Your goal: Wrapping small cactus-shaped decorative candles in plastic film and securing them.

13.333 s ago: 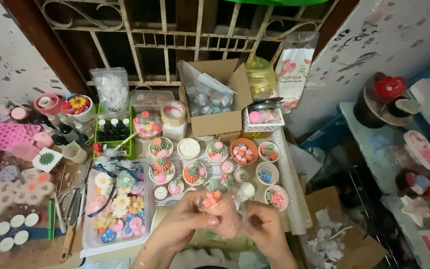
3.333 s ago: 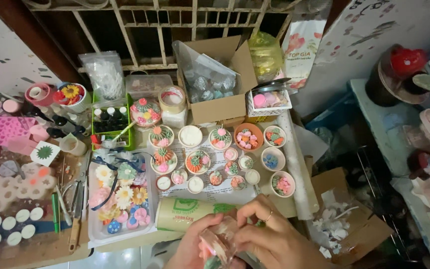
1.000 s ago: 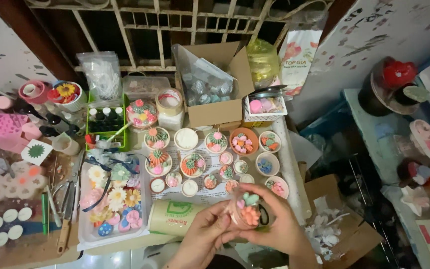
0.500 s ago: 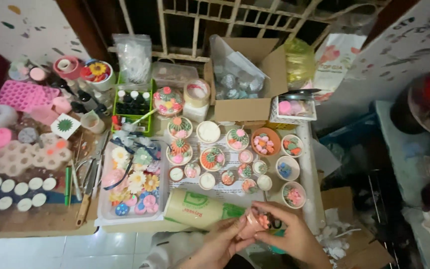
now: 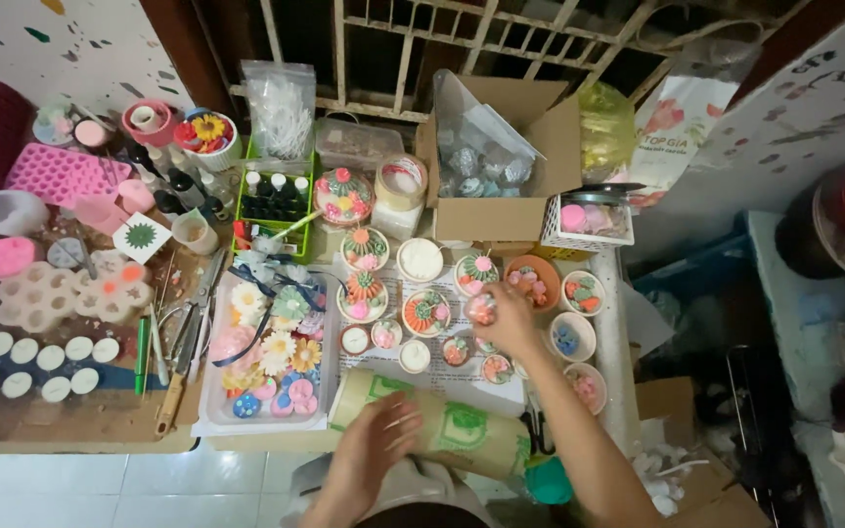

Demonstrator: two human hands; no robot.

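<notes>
My right hand [image 5: 507, 319] reaches out over the table and grips a small round decorated candle cup [image 5: 480, 308] among a cluster of similar cups with pink, green and orange flower tops [image 5: 364, 292]. My left hand [image 5: 374, 452] hovers near me with its fingers spread and nothing in it, just above a beige cylinder with green print [image 5: 452, 432] lying on its side at the table's front edge.
A white tray of wax flowers [image 5: 268, 364] sits left of the cups. Behind stand an open cardboard box [image 5: 499, 166], a green crate of small bottles [image 5: 272, 198] and a white basket [image 5: 589, 218]. Pink and white moulds [image 5: 61, 293], scissors and tools lie at left.
Both hands were together near me around the small cup. Now my right hand has carried it forward among the cups on the table, and my left hand has let go and stayed back.
</notes>
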